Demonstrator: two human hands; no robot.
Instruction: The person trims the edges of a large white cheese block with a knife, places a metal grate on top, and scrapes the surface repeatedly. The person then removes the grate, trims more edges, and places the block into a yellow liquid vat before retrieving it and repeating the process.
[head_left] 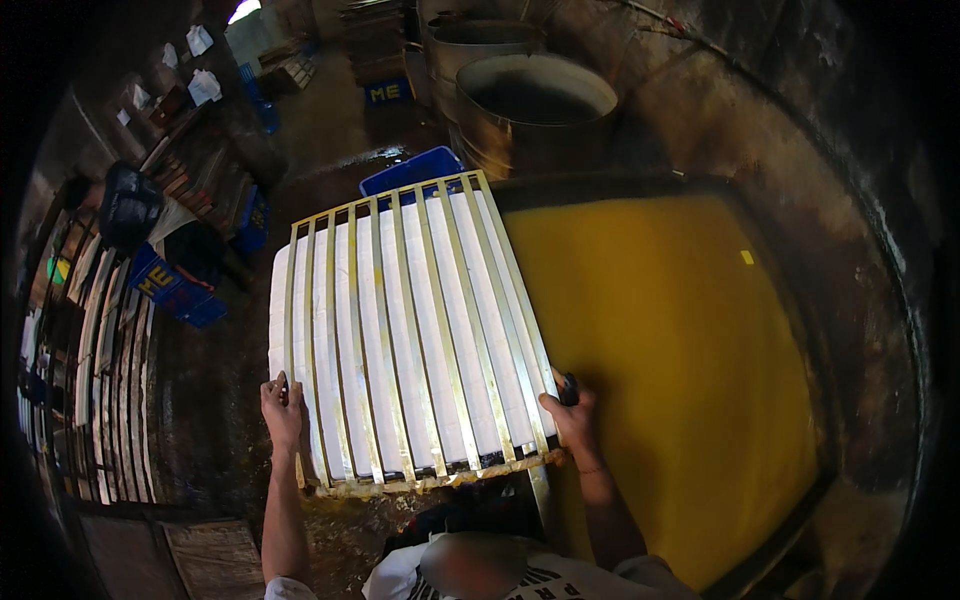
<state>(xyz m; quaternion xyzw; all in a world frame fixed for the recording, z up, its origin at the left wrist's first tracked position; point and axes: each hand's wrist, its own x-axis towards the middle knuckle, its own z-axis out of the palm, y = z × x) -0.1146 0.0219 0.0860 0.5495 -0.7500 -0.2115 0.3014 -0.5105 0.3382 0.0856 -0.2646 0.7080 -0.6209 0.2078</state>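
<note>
Slatted rack (415, 330) lies over a white sheet (434, 330), just left of the vat (600, 192) of yellow liquid (670, 350). Left hand (283, 412) clamped on the rack's left edge; right hand (573, 415) closed round a dark handle-like piece (568, 389) at the right edge, whether fixed there cannot tell. Step in hand, by my reading: steadying or carrying rack and sheet together. Any next shift calls for both sides moving evenly, slats kept flat against the white.
</note>
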